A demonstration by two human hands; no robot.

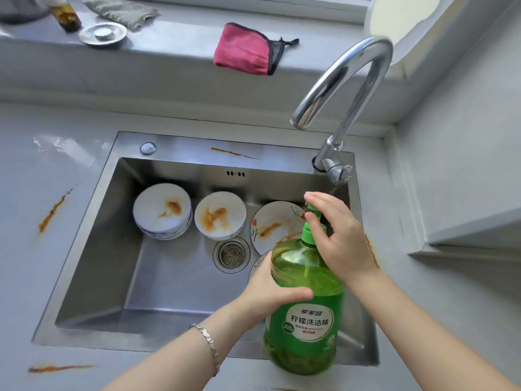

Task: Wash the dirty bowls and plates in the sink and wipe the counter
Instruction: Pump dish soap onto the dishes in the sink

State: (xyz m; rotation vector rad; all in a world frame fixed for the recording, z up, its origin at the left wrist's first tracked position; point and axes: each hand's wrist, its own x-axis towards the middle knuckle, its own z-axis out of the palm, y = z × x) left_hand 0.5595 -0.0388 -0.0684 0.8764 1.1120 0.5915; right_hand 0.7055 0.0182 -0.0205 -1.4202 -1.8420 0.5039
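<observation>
The grey counter [33,272] is streaked with orange sauce. The stainless-steel sink [93,249] set into it holds the dirty things around the round steel drain strainer [231,253]. The big translucent green bottle of dish soap [304,320] is nearer me than the drain strainer and to its right. It leans, with its long axis running from the base by the sink's near rim up and away to the neck. I cannot tell whether the base rests on that rim.

A stack of white bowls [162,210] sits beyond and left of the drain strainer, and a single white bowl [220,215] sits just beyond it. A white plate with a painted flower [270,227] lies beyond and right of it. All three are smeared orange.

My left hand [270,289] wraps the bottle's shoulder, fingers curled round the far side and thumb across the front. My right hand [338,235] pinches the small green pump head [313,210] between forefinger and thumb, with the other fingers loosely spread.

The spout seems to face the plate, though my fingers hide most of it. To do this well, I should:

- keep the left grip firm so the heavy bottle does not swing;
- press the pump straight down along the neck;
- give one short stroke, so the soap lands on the dishes and not on the rim.
</observation>
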